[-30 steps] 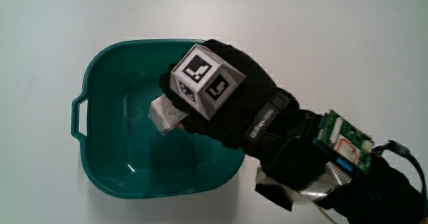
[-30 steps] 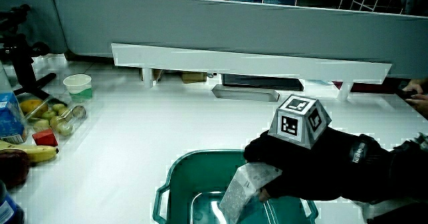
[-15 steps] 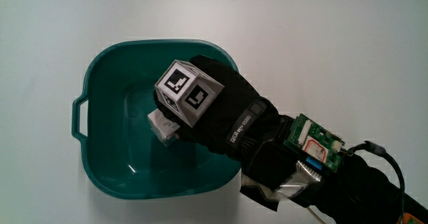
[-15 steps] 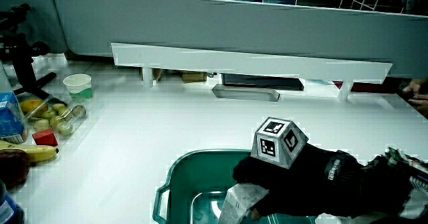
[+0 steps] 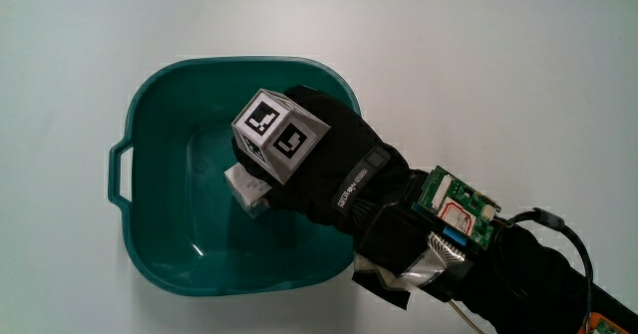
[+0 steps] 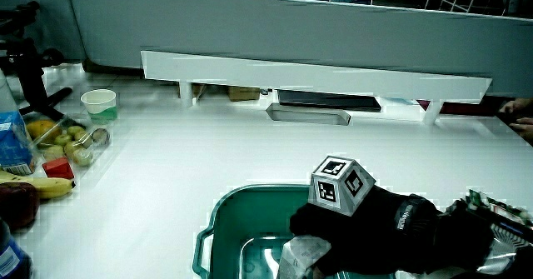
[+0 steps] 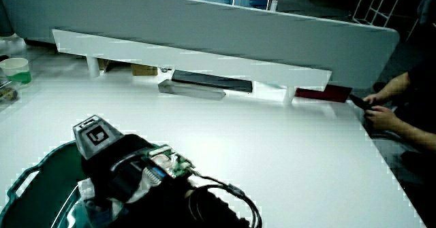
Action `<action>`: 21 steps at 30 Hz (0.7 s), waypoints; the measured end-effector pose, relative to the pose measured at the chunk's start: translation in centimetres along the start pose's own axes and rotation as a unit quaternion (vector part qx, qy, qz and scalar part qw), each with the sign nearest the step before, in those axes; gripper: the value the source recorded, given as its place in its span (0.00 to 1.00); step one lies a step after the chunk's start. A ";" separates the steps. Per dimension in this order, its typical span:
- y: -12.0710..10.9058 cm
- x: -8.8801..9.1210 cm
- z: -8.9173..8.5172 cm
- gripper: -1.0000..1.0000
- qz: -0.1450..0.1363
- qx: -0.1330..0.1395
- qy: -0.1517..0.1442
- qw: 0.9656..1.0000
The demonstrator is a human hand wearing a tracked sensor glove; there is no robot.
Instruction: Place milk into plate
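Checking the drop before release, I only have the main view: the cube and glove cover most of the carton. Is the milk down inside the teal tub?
Observer: Yes. In a side view the milk carton sits below the rim of the teal tub, tilted, with the hand closed on it.
Operator: Anything else on the table near the tub?
Observer: Not close. A side view shows a banana and a red block at the table's edge, well apart from the tub.
Operator: Anything farther out?
Observer: A small cup stands farther from the person than the fruit, near the low partition.
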 end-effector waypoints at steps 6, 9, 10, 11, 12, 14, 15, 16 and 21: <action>0.1 0.2 -0.1 0.43 -0.004 -0.007 0.007 1.000; 0.2 0.5 -0.5 0.36 -0.008 -0.016 0.016 1.000; 0.3 0.6 -0.8 0.34 -0.011 -0.025 0.018 0.999; 0.5 0.9 -1.2 0.32 -0.018 -0.037 0.016 0.999; -0.1 1.0 -0.6 0.30 -0.019 -0.017 0.021 0.999; -0.5 1.3 -0.5 0.25 -0.030 -0.004 0.021 0.999; -0.4 1.5 -0.9 0.23 -0.031 -0.017 0.022 0.999; -0.8 1.7 -0.8 0.20 -0.037 0.000 0.029 0.999; -2.3 3.1 -1.2 0.09 -0.029 -0.006 0.089 0.996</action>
